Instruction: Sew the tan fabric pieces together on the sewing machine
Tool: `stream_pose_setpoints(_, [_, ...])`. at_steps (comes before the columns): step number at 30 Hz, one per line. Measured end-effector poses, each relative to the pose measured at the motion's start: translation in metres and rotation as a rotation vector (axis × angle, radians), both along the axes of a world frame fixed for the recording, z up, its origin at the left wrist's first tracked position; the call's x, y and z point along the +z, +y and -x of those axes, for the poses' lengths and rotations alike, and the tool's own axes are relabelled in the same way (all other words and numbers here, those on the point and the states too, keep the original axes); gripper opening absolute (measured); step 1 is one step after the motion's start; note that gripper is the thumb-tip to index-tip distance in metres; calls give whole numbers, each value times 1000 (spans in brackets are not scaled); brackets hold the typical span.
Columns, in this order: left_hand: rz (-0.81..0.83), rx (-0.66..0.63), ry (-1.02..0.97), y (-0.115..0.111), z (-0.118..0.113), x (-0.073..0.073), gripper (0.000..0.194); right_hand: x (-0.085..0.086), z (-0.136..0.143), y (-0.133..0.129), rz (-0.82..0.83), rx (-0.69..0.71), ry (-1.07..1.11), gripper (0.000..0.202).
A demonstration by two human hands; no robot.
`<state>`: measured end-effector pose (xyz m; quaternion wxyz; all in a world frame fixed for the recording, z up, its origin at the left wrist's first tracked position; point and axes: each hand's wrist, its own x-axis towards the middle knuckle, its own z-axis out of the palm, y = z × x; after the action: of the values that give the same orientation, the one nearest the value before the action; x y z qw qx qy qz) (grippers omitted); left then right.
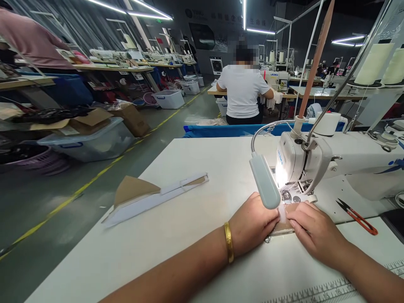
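A small tan fabric piece (284,225) is pinned flat on the counter (189,219) just before the sewing machine (315,164), pressed between the left hand (254,223) and right hand (315,231), fingers closed together.

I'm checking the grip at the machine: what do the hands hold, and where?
Both hands press a small tan piece flat by its near edge, fingers on top.

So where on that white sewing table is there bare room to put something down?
The widest bare patch of the white table lies between the folded brown-and-white paper pieces and the white sewing machine. More room runs along the near edge, left of the left hand. It is crowded under the needle, where both hands pinch a small tan piece; red-handled snips lie beside the right hand.
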<state>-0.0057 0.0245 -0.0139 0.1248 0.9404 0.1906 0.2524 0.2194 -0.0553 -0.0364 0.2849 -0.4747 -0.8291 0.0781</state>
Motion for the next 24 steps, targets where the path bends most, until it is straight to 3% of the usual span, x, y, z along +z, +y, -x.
stream_pose_setpoints(10, [71,-25,9,-1,2,1,18,2,-1,-1,-6,38,26,22])
stream_pose_setpoints(19, [38,-6,-6,1,-1,-2,28,12,-1,-3,-3,136,24,23])
stream_pose_setpoints(24, [86,-11,5,0,0,-1,21,8,-2,-4,-34,87,24,28])
